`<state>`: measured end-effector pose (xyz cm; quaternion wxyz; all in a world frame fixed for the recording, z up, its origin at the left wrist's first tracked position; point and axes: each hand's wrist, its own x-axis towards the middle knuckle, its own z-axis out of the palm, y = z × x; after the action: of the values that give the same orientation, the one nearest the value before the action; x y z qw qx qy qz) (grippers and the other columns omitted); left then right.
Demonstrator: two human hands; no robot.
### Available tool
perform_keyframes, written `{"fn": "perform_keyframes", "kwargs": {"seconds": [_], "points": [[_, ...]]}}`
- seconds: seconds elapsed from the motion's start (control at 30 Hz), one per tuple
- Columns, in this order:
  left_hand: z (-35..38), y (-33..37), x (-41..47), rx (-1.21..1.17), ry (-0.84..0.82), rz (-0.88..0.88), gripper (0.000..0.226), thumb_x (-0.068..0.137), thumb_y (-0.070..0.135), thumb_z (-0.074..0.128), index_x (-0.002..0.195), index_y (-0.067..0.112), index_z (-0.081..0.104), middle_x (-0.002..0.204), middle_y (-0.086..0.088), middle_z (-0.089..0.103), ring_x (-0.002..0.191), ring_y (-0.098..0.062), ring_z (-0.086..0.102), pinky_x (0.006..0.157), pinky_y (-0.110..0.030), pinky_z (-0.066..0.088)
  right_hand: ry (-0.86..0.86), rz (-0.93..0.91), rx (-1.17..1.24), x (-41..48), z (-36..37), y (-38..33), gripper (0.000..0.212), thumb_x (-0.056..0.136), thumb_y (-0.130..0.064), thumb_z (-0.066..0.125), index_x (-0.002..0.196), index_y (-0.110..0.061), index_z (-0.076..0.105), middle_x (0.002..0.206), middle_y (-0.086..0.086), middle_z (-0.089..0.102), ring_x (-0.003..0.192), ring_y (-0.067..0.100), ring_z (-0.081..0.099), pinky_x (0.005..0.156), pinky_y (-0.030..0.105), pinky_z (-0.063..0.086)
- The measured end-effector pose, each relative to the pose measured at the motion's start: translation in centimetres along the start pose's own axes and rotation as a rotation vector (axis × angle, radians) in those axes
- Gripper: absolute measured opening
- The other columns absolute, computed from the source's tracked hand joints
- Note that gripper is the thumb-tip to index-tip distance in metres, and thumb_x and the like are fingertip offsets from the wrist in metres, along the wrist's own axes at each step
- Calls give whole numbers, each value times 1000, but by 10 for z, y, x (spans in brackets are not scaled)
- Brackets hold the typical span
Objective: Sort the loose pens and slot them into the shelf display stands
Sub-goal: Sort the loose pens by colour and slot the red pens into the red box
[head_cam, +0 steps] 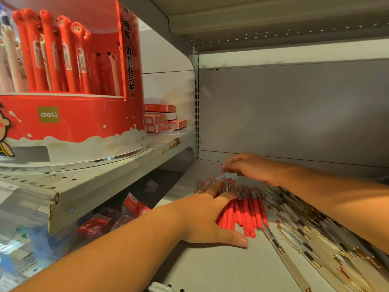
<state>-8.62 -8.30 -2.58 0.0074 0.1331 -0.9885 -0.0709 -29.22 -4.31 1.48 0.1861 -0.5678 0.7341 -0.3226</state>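
1. Pens (250,209) are pressed on the shelf (210,268), frame centre, by the left hand (207,209), fingers spread.
2. Right hand (250,167) fingers are curled; a pinch cannot be told.
3. Mixing with pale pens (315,237) is risked if pressure is eased.

The scene is being taken by one wide-angle camera worn on the head, and it is being aimed forward and down. The red display stand (69,119) is being seen very near, from just above its base. Right of and below the stand, the lower shelf (210,270) is being viewed steeply, within arm's reach.
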Motion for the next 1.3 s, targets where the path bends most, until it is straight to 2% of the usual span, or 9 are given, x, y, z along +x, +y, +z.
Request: {"fn": "perform_keyframes", "kwargs": {"seconds": [0.17,0.27,0.37,0.63,0.7,0.87,1.03,1.2,1.3], "points": [[2,1,0,37,-7,-5,96,72,86,50,143,57,-9,162,9,1,145,-40,20,113,-58,27,-85,-19,-171,18,0,1,33,105,-27,40,129,-21,61,141,-1,55,126,10,48,104,27,34],[4,1,3,96,11,-28,91,75,87,41,144,57,-10,164,3,-5,147,-42,13,113,-59,23,-192,19,-324,29,8,0,44,106,-40,31,138,-20,54,149,2,45,135,17,42,105,29,28],[5,1,5,158,30,-18,84,78,87,34,146,54,-4,164,0,-1,146,-43,16,112,-59,25,-235,53,-322,34,14,0,61,102,-56,24,130,-18,62,139,5,56,125,19,52,109,36,34],[5,3,11,193,85,-71,78,87,79,26,152,39,11,164,-4,5,137,-37,39,109,-49,37,-247,-65,-235,12,6,-1,63,90,-74,24,100,-36,73,100,-14,72,84,-7,64,81,24,45],[5,2,10,178,81,-64,74,87,79,26,150,42,13,164,-2,8,134,-35,43,108,-48,39,-262,-46,-232,6,6,-1,64,84,-78,22,102,-40,71,105,-15,70,94,-3,64,83,25,44],[7,5,8,118,25,-36,85,70,93,36,141,63,0,164,5,5,145,-39,23,113,-56,26,-197,27,-203,-1,6,0,75,87,-76,18,130,-31,60,140,-1,55,130,18,49,110,40,33],[8,9,10,185,29,-75,90,70,93,33,144,58,-2,165,-1,-1,147,-45,11,114,-59,20,-280,51,-148,-12,13,-8,89,76,-83,13,134,-31,57,142,0,54,132,18,47,115,44,30],[8,8,10,233,30,-49,86,74,91,29,146,53,3,164,-1,8,143,-46,23,111,-59,30,-263,79,-59,-17,9,-6,83,72,-85,18,125,-36,59,141,0,54,132,19,45,115,47,30],[9,5,11,205,19,-64,84,75,91,26,146,55,-3,164,1,6,146,-41,19,113,-57,25,-175,109,-112,-22,-3,-6,78,82,-79,19,130,-30,56,136,1,56,125,18,50,111,45,37]]}}
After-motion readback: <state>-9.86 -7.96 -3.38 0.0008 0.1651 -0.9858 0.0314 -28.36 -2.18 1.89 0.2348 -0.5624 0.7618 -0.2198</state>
